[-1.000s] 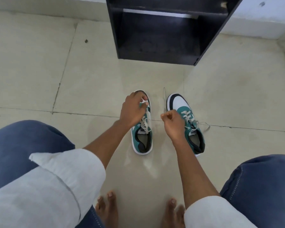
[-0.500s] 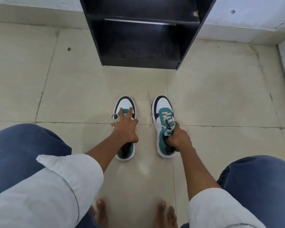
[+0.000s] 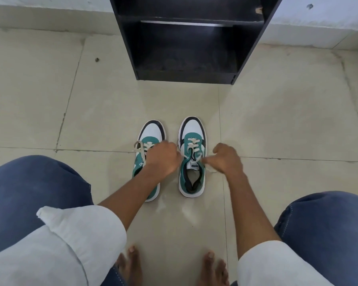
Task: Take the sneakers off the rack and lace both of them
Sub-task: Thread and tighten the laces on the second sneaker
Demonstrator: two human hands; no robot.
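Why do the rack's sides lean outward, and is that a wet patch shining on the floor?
Head view: the wide-angle lens splays the black rack and bends tile lines; the pale sheen on the floor looks like glare, wetness unclear; the right hand is slightly motion-blurred; both sneakers stay fairly sharp.

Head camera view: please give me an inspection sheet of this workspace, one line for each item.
Surface: beige tiled floor, a small dark speck at far left.
Job's things: left sneaker and right sneaker side by side, toes toward the empty black rack.
Clutter: nothing seen.
Hands: left hand and right hand each closed on a lace end of the right sneaker.
Cables: nothing seen.
Surroundings: white wall base; knees and bare feet in view.
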